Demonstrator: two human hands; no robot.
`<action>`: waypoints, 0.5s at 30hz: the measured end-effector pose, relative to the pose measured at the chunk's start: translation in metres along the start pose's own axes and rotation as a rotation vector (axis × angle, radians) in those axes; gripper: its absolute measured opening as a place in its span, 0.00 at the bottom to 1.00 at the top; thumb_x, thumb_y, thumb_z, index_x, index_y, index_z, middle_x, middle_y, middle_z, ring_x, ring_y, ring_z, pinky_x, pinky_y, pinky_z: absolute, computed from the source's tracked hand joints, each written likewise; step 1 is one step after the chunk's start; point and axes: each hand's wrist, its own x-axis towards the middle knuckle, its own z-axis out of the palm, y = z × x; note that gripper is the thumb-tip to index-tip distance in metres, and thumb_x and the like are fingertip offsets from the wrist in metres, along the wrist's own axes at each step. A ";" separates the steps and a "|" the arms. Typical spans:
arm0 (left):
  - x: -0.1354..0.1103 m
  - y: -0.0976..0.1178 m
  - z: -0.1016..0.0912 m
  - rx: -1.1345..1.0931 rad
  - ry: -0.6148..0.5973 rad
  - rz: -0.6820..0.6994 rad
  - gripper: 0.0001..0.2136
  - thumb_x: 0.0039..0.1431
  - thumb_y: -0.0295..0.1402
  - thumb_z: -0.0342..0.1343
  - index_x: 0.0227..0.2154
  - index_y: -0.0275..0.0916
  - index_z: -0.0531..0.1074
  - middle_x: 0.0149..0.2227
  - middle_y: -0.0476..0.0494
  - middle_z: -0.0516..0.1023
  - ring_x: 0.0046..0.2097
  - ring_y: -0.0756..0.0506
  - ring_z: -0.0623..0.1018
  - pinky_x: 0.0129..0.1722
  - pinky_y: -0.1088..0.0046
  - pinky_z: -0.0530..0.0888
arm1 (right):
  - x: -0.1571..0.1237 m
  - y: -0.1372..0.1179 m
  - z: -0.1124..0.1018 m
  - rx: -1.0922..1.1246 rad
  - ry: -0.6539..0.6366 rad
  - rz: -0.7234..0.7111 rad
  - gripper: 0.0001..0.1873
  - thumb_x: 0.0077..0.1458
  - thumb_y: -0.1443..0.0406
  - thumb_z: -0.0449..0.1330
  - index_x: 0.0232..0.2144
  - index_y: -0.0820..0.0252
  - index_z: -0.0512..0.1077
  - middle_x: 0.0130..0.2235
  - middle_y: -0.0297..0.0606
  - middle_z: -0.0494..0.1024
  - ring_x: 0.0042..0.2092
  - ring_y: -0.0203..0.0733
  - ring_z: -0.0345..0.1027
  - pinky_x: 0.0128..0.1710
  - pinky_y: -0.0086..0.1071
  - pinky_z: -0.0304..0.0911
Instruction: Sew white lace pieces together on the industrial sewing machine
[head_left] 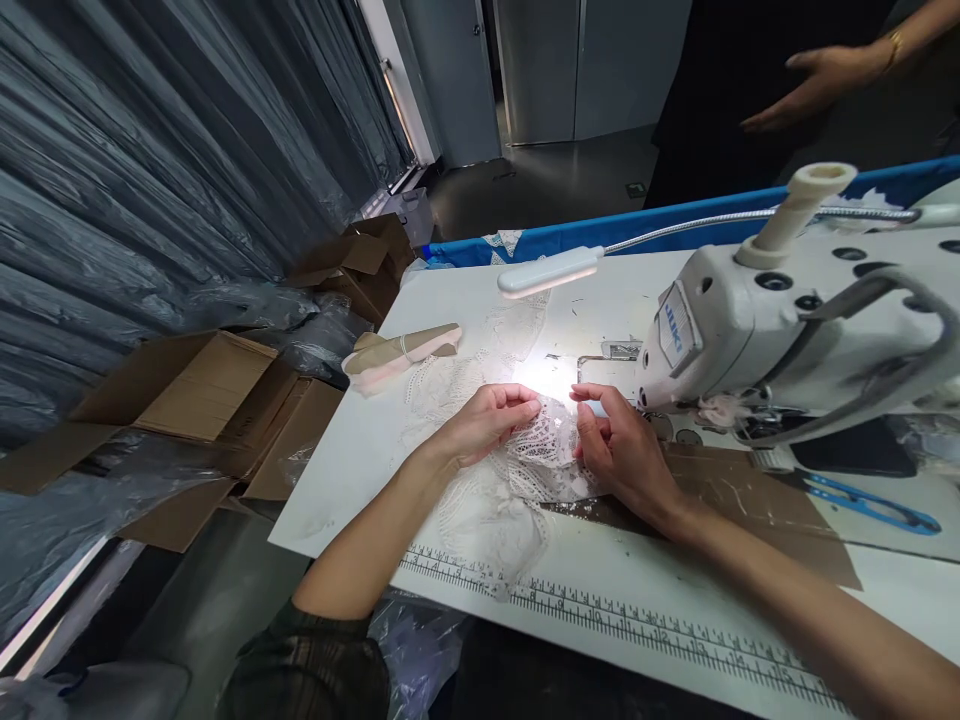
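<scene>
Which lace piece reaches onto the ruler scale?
The front lace piece, lowest in view: its tip overlaps the ruler scale. The pinched lace at the left hand and the rear lace end short of it.

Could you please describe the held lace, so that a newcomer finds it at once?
Find the sewing machine on the white table. Left of its head, lit by the lamp, a white lace piece sits between the left hand and right hand. Unlike the other lace lying on the table, it is pinched by the left hand.

White openwork-patterned lace (546,437), blue-lettered white sewing machine (720,310), blue snips (892,511), brown box (210,385)
</scene>
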 end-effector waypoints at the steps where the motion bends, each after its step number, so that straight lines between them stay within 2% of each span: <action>1: -0.001 0.000 0.000 0.006 -0.015 -0.001 0.14 0.52 0.39 0.63 0.32 0.32 0.73 0.28 0.48 0.68 0.29 0.53 0.67 0.29 0.76 0.61 | 0.000 0.001 -0.001 0.046 -0.025 0.023 0.18 0.63 0.58 0.48 0.50 0.61 0.64 0.49 0.50 0.73 0.23 0.34 0.68 0.24 0.33 0.63; 3: -0.002 0.001 0.001 0.018 -0.044 0.004 0.13 0.52 0.39 0.63 0.32 0.33 0.73 0.27 0.50 0.67 0.28 0.54 0.66 0.28 0.77 0.60 | 0.001 0.001 -0.002 0.173 -0.116 0.084 0.23 0.61 0.55 0.51 0.55 0.59 0.60 0.51 0.49 0.72 0.23 0.34 0.69 0.22 0.32 0.64; 5: -0.003 0.002 0.004 0.023 -0.074 0.031 0.13 0.53 0.39 0.63 0.32 0.33 0.73 0.27 0.50 0.67 0.28 0.55 0.66 0.28 0.77 0.61 | 0.003 -0.002 -0.003 0.286 -0.240 0.150 0.28 0.57 0.54 0.56 0.57 0.59 0.59 0.46 0.45 0.74 0.23 0.34 0.69 0.19 0.30 0.62; 8: -0.006 0.005 0.008 0.100 -0.106 0.119 0.11 0.55 0.38 0.61 0.32 0.33 0.73 0.28 0.49 0.70 0.29 0.54 0.67 0.30 0.76 0.64 | -0.001 -0.011 -0.009 0.370 -0.345 0.185 0.22 0.54 0.54 0.60 0.47 0.61 0.68 0.30 0.34 0.72 0.21 0.32 0.63 0.17 0.27 0.56; 10: -0.012 0.009 0.009 0.231 -0.079 0.216 0.10 0.57 0.37 0.59 0.35 0.34 0.73 0.31 0.47 0.73 0.32 0.53 0.70 0.33 0.75 0.67 | -0.012 -0.017 -0.021 0.371 -0.351 0.167 0.17 0.55 0.53 0.58 0.38 0.60 0.70 0.25 0.30 0.68 0.21 0.31 0.60 0.17 0.26 0.54; 12: -0.021 0.014 0.007 0.400 0.005 0.326 0.10 0.59 0.37 0.56 0.38 0.35 0.73 0.37 0.44 0.75 0.37 0.51 0.73 0.37 0.73 0.69 | -0.032 -0.019 -0.040 0.310 -0.325 0.168 0.16 0.56 0.51 0.58 0.35 0.58 0.70 0.22 0.28 0.66 0.21 0.32 0.59 0.18 0.26 0.53; 14: -0.034 0.016 0.003 0.570 0.083 0.406 0.10 0.61 0.36 0.54 0.39 0.36 0.74 0.39 0.43 0.76 0.39 0.49 0.73 0.39 0.73 0.69 | -0.055 -0.014 -0.065 0.199 -0.265 0.211 0.18 0.55 0.50 0.59 0.37 0.57 0.71 0.22 0.30 0.67 0.21 0.33 0.60 0.18 0.27 0.53; 15: -0.041 0.016 0.001 0.655 0.091 0.429 0.09 0.61 0.36 0.53 0.38 0.36 0.74 0.38 0.43 0.76 0.38 0.49 0.73 0.38 0.73 0.69 | -0.066 -0.010 -0.077 0.156 -0.195 0.245 0.19 0.54 0.49 0.59 0.40 0.56 0.71 0.22 0.31 0.68 0.22 0.35 0.61 0.17 0.28 0.53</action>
